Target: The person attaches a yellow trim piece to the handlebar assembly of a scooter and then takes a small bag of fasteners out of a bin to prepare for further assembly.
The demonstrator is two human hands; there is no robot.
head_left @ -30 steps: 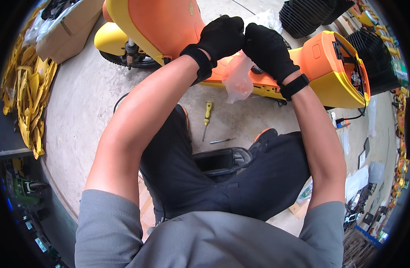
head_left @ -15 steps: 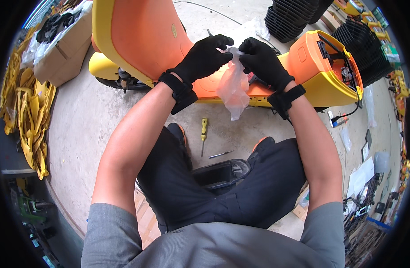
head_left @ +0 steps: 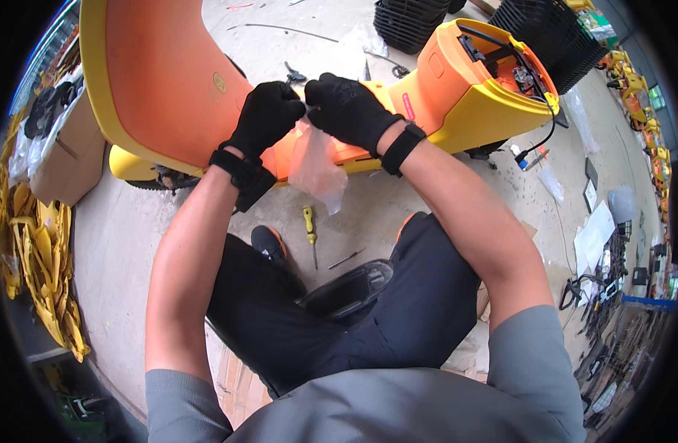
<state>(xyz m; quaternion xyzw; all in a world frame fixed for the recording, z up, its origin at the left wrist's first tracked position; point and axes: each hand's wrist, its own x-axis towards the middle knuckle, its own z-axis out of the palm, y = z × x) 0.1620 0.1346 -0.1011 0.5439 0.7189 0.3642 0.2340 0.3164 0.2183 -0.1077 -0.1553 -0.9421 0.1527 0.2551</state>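
Note:
A thin, clear plastic bag (head_left: 318, 171) hangs crumpled between my black-gloved hands. My left hand (head_left: 267, 118) is closed, its fingers pinching the bag's upper end. Close beside it, my right hand (head_left: 351, 111) is closed on the same end, knuckles upward. Behind and below them lies an orange-and-yellow scooter body (head_left: 169, 85), its open front section (head_left: 457, 96) to the right with black cables showing. The bag hangs in front of the scooter's low middle part. Any small thing inside the gripped end is hidden by my fingers.
On the floor lie a yellow-handled screwdriver (head_left: 309, 225) and a slim metal tool (head_left: 346, 259). A black plastic tub (head_left: 350, 289) sits between my legs. Left are a cardboard box (head_left: 73, 159) and yellow panels (head_left: 43, 258); black baskets (head_left: 405, 26) stack at the back.
My hands have come closer together, and the fingers look more tightly closed on the bag. The whole view has shifted, so the scooter sits farther left.

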